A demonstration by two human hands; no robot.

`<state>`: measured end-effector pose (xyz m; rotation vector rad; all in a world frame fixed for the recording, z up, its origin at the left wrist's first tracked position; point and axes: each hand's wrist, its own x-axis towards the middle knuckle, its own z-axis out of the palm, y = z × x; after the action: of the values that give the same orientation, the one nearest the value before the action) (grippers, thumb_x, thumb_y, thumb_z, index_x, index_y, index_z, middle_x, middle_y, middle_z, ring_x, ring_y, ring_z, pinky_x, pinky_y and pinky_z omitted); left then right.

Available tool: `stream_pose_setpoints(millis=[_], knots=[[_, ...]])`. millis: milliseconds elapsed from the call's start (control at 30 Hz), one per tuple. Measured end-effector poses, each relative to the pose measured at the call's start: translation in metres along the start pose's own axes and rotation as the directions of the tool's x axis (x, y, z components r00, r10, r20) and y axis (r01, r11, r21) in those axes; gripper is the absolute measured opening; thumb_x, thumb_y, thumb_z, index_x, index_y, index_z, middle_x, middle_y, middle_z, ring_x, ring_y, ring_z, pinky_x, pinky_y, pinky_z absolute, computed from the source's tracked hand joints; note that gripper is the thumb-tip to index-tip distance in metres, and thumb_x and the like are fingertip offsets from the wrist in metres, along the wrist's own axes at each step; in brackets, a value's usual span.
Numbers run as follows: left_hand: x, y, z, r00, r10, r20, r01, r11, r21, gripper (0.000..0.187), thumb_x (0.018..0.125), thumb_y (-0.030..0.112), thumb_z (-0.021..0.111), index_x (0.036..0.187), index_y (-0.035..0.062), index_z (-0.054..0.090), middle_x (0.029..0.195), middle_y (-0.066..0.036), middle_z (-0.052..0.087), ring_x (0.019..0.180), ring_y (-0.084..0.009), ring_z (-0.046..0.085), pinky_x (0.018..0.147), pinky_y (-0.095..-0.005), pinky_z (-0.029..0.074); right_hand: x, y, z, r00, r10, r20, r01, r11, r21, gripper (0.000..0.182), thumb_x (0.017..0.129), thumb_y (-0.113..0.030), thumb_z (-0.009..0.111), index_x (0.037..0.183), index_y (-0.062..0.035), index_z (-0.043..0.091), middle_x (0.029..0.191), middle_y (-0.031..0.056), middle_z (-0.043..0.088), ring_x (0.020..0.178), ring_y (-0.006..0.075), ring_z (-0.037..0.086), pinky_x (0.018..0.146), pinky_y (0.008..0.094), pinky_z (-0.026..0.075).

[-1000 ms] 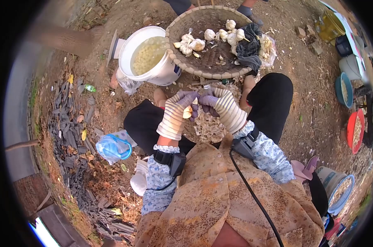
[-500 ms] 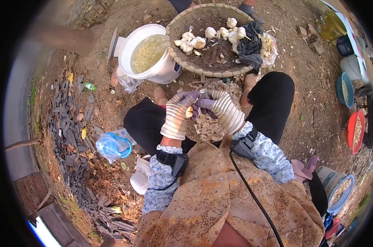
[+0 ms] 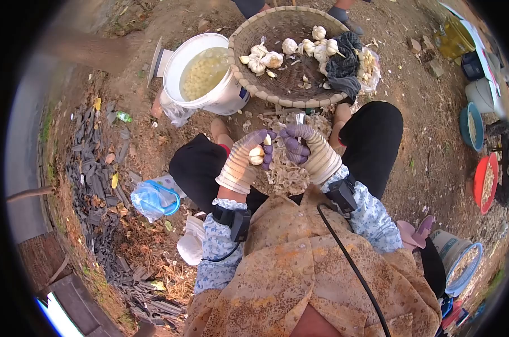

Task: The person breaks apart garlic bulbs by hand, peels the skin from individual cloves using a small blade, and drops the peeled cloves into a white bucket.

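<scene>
My left hand (image 3: 245, 160), in a striped glove with purple fingers, is closed around garlic cloves (image 3: 256, 155). One pale clove sticks up near its fingertips. Just to the right, a little apart from it, my right hand (image 3: 310, 147) in a matching glove is curled shut. A short shiny blade of a small knife (image 3: 300, 118) juts from the top of that hand; its handle is hidden by the fingers. Below and between both hands lies a heap of garlic skins (image 3: 285, 171) on the ground. Ahead, a woven basket (image 3: 249, 84) holds several garlic bulbs (image 3: 273, 59) and a dark cloth (image 3: 343, 64).
A white bucket (image 3: 223, 105) of peeled cloves in water stands left of the basket. A blue plastic bag (image 3: 153, 200) lies at left. Red (image 3: 480, 182) and teal basins (image 3: 466, 124) and a tub (image 3: 452, 253) stand at right. Another person's foot (image 3: 344, 17) shows behind the basket.
My hands have moved apart, the right one shifting rightward with the knife. The cloves in my left hand show more fully, and the blade now points upward.
</scene>
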<state>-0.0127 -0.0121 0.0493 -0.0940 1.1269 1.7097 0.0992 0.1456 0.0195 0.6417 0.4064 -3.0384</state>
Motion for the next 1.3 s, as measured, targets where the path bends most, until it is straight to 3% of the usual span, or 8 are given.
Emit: stream_pose_setpoints(millis=[233,467,700,733,833,867,1033,1300], knots=[[0.042,0.100,-0.059,0.803,0.428,-0.414,-0.468,0.884,0.007,0.030,0.093,0.026,0.063,0.105,-0.0004,0.057,0.094,-0.016,0.062,0.062,-0.0158,0.053,0.054,-0.0283,0.045,-0.003,-0.018,0.000,0.983,-0.138,-0.125,0.074,0.907,-0.414,0.017,0.083,-0.009,0.067,0.098,-0.0024,0.063,0.069,0.0010,0.062,0.041,0.0036,0.035,0.042,0.0186,0.027],[0.047,0.053,-0.042,0.949,0.133,-0.285,-0.226,0.919,-0.324,0.029,0.097,0.028,0.056,0.097,-0.0010,0.053,0.088,-0.014,0.062,0.090,-0.0334,0.062,0.078,-0.0489,0.056,0.017,-0.008,-0.031,0.927,-0.332,-0.176,-0.092,0.254,-0.963,0.028,0.078,-0.004,0.069,0.106,0.0025,0.066,0.083,0.0044,0.066,0.076,0.0086,0.055,0.070,0.0271,0.048],[0.033,0.008,0.005,0.975,0.176,-0.132,-0.207,0.940,-0.272,0.020,0.098,0.020,0.053,0.100,0.0004,0.055,0.098,-0.016,0.064,0.091,-0.0274,0.064,0.079,-0.0421,0.053,0.010,0.015,0.015,0.889,-0.419,0.185,0.355,0.375,-0.856,0.038,0.081,-0.013,0.075,0.116,-0.0026,0.062,0.096,0.0034,0.067,0.085,0.0091,0.057,0.076,0.0254,0.049],[0.031,-0.006,-0.003,0.882,0.465,-0.079,-0.416,0.846,0.334,0.020,0.098,0.016,0.052,0.111,0.0021,0.057,0.100,-0.013,0.064,0.088,-0.0215,0.063,0.078,-0.0350,0.053,0.007,0.017,0.026,0.835,-0.447,0.320,0.463,0.256,-0.849,0.046,0.080,-0.015,0.076,0.122,-0.0034,0.058,0.099,0.0051,0.067,0.089,0.0101,0.059,0.077,0.0253,0.050],[0.049,-0.023,-0.007,0.977,0.108,-0.183,-0.148,0.963,-0.226,0.030,0.095,0.021,0.056,0.120,0.0056,0.056,0.100,-0.010,0.064,0.084,-0.0194,0.062,0.078,-0.0310,0.052,0.004,0.018,0.040,0.914,-0.392,0.108,0.275,0.401,-0.874,0.044,0.079,-0.016,0.078,0.117,-0.0036,0.059,0.097,0.0063,0.067,0.089,0.0113,0.060,0.078,0.0263,0.051],[0.048,-0.034,0.003,0.823,0.502,-0.266,-0.432,0.857,0.281,0.027,0.092,0.030,0.060,0.107,0.0077,0.061,0.090,-0.006,0.062,0.076,-0.0165,0.059,0.072,-0.0298,0.050,0.005,0.014,0.037,0.936,-0.344,0.080,0.200,0.330,-0.923,0.041,0.078,-0.019,0.079,0.110,-0.0030,0.060,0.095,0.0070,0.067,0.085,0.0111,0.061,0.076,0.0266,0.051],[0.039,-0.021,0.021,0.918,0.203,-0.342,-0.203,0.979,0.038,0.032,0.091,0.040,0.058,0.078,0.0110,0.058,0.070,-0.002,0.055,0.065,-0.0146,0.053,0.060,-0.0292,0.043,-0.001,0.016,0.030,0.929,-0.358,0.096,0.176,0.200,-0.964,0.036,0.080,-0.022,0.077,0.104,-0.0014,0.060,0.090,0.0072,0.067,0.082,0.0095,0.059,0.073,0.0263,0.050],[0.030,-0.025,0.033,0.927,0.204,-0.316,-0.227,0.973,-0.035,0.029,0.095,0.036,0.057,0.080,0.0113,0.058,0.067,-0.001,0.055,0.056,-0.0142,0.053,0.050,-0.0294,0.043,0.000,0.011,0.011,0.965,-0.238,-0.111,0.138,0.820,-0.556,0.020,0.096,-0.024,0.058,0.094,-0.0047,0.062,0.067,0.0014,0.059,0.044,0.0031,0.040,0.042,0.0187,0.029]])
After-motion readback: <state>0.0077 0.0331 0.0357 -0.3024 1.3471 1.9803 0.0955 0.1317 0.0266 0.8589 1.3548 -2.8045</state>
